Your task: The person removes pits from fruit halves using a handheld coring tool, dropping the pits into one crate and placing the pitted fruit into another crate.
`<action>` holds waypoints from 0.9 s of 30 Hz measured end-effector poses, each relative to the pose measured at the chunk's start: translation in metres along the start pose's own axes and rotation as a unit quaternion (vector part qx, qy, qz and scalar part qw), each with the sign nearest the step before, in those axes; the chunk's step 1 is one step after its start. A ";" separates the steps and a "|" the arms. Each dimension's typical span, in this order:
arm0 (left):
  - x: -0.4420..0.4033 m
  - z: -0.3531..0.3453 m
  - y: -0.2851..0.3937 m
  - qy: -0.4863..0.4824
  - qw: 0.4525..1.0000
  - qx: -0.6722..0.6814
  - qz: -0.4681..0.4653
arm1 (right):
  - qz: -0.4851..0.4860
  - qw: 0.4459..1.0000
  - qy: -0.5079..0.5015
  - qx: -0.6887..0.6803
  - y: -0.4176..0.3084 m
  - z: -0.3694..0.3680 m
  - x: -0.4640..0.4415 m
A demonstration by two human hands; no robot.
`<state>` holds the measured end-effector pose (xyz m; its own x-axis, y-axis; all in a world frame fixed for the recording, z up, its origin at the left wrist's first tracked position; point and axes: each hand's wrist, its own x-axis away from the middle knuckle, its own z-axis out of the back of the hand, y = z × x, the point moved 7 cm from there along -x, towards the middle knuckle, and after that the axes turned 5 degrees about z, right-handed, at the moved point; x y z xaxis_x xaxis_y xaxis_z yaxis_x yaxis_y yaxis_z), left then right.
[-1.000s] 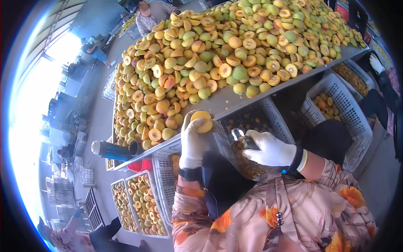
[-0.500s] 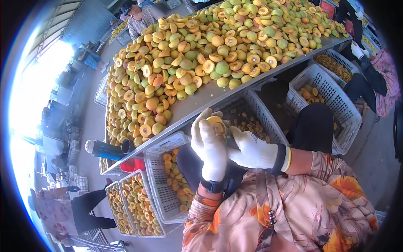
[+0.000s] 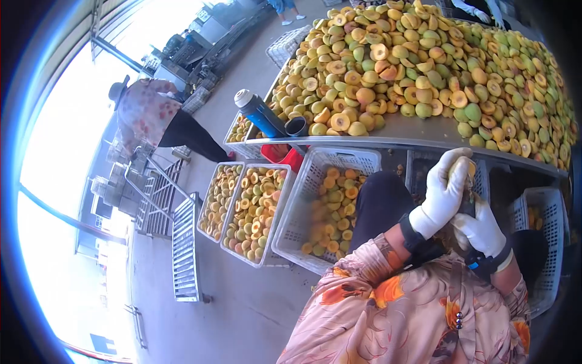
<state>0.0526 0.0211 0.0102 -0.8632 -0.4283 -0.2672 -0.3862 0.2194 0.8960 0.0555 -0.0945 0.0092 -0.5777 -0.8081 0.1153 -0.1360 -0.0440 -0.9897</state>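
My left hand [image 3: 442, 193], in a white glove, is raised in front of the table edge with its fingers wrapped round a peach half [image 3: 471, 168]. The fruit is mostly covered by the fingers. Just below it my right hand [image 3: 482, 229], also gloved in white, grips a small tool with a dark handle [image 3: 467, 203]. The tool's tip is at the peach half, but its shape cannot be made out. Both hands are close together above my lap.
Halved peaches [image 3: 364, 73] are heaped on a metal table [image 3: 418, 127]. A crate [image 3: 291, 227] of peach halves stands by my knee, with two more crates [image 3: 262, 259] beside it. A blue thermos [image 3: 260, 115] and dark cup [image 3: 296, 126] stand at the table's corner. A person [image 3: 148, 112] stands beyond a trolley [image 3: 185, 255].
My view has swung left, so the hands and table now appear further right. Both hands still hold the peach half and the tool, with the left hand turned a little.
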 end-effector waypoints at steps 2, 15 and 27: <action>-0.002 0.000 0.003 -0.051 0.998 0.004 -0.026 | -0.014 1.000 0.006 -0.024 0.000 0.004 0.003; -0.008 0.005 -0.030 -0.003 0.993 0.080 0.091 | -0.088 0.993 -0.044 0.070 0.001 0.012 -0.006; -0.013 -0.009 -0.024 -0.005 0.996 0.067 0.061 | 0.090 0.992 -0.032 0.088 0.002 0.028 -0.020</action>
<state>0.0759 0.0137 -0.0049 -0.9098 -0.3817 -0.1631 -0.3166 0.3842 0.8672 0.0893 -0.0955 0.0021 -0.5266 -0.8477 -0.0645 0.1099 0.0074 -0.9939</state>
